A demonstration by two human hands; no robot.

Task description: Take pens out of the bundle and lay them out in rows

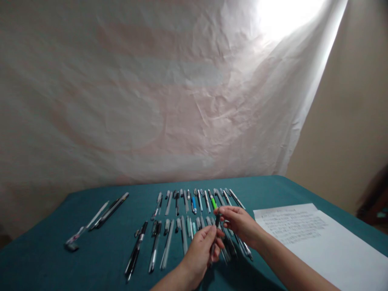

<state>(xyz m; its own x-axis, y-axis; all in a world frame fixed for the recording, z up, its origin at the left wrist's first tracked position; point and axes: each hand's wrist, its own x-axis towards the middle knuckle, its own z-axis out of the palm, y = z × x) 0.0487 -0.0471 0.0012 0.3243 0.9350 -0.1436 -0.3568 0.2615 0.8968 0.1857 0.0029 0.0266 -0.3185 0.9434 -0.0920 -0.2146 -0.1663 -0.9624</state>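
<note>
My left hand (202, 251) is closed around the barrel of a dark pen (217, 220), which it holds tilted above the table. At the pen's upper end, the thumb and fingers of my right hand (238, 221) pinch the tip; whether a cap is there is too small to tell. Beneath and behind both hands lie two rows of pens with their caps beside them. The far row includes a blue pen (194, 205) and a bright green one (214, 203). Several pens of the near row are partly hidden by my hands.
A black pen (136, 251) lies at the near row's left end. Farther left are a few dark pens (110, 212) and a blurred white pen-like item (74, 239). Sheets of paper with handwriting (291, 226) lie on the right of the green-clothed table (100, 266). A pale sheet (151, 101) hangs behind.
</note>
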